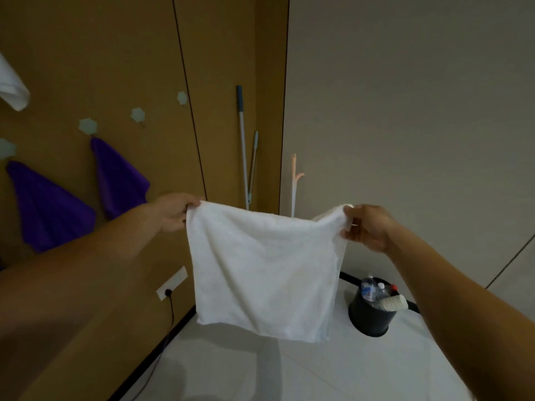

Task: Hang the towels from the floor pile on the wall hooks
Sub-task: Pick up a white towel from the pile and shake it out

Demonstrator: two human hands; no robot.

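The left hand [173,211] pinches one top corner of the white towel [263,270] and the right hand [366,227] pinches the other, fingers closed on the cloth, so the towel hangs flat between them. Both holds are only at the edge; if one hand lets go to reach, the cloth may slide out of the other and fall. The nearest free hook [138,114] is above and left of the left hand, next to a purple towel [118,180] already hung. It looks small, so a corner laid loosely on it could slip off.
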